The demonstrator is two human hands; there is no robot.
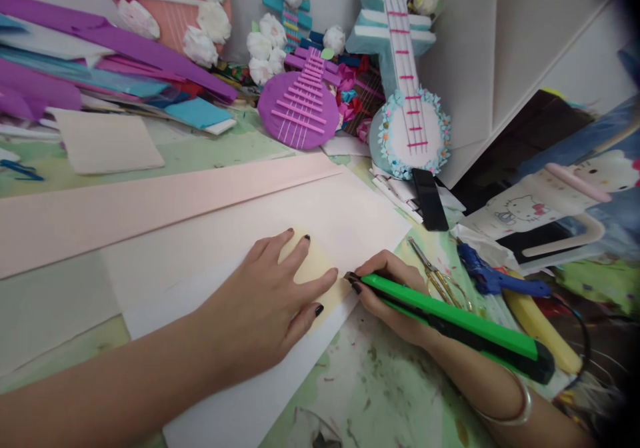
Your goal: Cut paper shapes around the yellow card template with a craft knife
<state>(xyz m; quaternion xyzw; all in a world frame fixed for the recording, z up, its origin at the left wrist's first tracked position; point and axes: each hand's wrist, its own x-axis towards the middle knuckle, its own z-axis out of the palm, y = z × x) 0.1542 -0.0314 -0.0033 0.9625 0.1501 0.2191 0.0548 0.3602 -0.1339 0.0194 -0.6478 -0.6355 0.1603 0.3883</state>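
Note:
My left hand (280, 288) lies flat with fingers spread on a small pale-yellow card (325, 259), pressing it against a large white sheet (225, 395). In my right hand (395, 288) is a green utility knife (455, 315), gripped near its front end. Its tip meets the right edge of the yellow card; the blade itself is too small to make out. A long pale-pink strip (150, 208) lies along the far side of the white sheet. Gold-handled scissors (440, 281) rest just beyond my right hand.
Purple (300, 110) and light-blue (410, 128) paper instruments stand at the back. A black phone (430, 200) lies before the blue one. To the right are a blue glue gun (495, 271) and a tilted white tumbler (535, 201). Coloured sheets (115, 55) pile up at the left.

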